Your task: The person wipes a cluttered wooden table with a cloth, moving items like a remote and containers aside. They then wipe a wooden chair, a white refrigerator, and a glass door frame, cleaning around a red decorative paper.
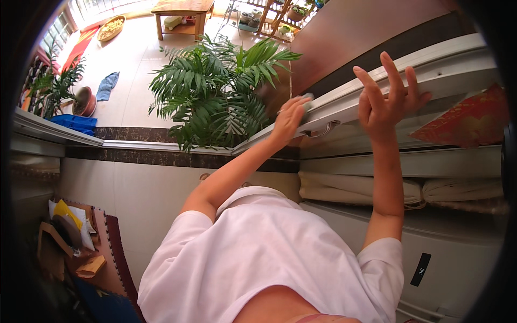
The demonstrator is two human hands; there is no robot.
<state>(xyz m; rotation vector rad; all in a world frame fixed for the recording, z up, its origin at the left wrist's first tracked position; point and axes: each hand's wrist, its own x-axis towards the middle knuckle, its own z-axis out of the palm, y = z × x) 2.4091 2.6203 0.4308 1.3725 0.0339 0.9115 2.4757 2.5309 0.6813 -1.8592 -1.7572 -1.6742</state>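
My left hand (288, 121) is slightly blurred and holds a small pale cloth or sponge (308, 104) against the edge of a white-framed door (343, 97). A curved metal door handle (325, 128) sits just to the right of that hand. Farther along the same frame is my right hand (385, 99), raised with its fingers spread and nothing visible in it. Whether its lower fingers touch the frame, I cannot tell. Beyond my left hand stands a leafy green potted palm (218, 89), its pot mostly hidden by the fronds.
A floor door track (161, 146) crosses ahead. Beyond it are a blue cloth (108, 86), a tipped plant pot (85, 101) and a wooden table (181, 7). A red decoration (468, 117) and tied curtain (351, 187) are right; packages (74, 218) lie left.
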